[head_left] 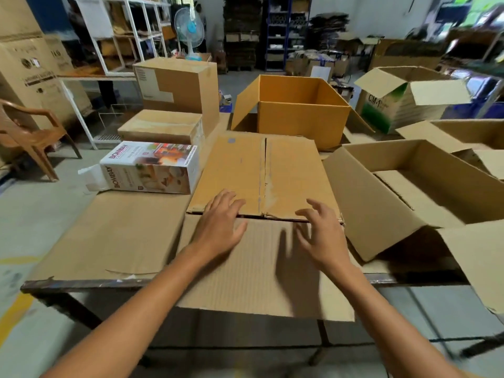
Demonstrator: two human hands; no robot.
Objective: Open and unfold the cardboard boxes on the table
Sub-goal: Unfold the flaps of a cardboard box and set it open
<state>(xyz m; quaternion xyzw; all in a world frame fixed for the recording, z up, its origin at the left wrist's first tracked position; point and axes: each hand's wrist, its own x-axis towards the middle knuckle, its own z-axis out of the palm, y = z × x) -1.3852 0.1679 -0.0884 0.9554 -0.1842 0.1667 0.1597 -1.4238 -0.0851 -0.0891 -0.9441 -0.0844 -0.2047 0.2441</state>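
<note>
Centrally on the cardboard-covered table (81, 283) sits a flat, closed tan cardboard box (261, 170), its two top flaps meeting at a scuffed, torn seam. The left hand (221, 225) rests on the box's near edge with straight, spread fingers. The right hand (321, 233) is over that edge, spread wide and slightly bent, holding nothing. A ribbed corrugated sheet (245, 282) lies before the box. An open orange-brown carton (302, 124) behind it and an open brown carton (381, 203) to its right show bare insides.
</note>
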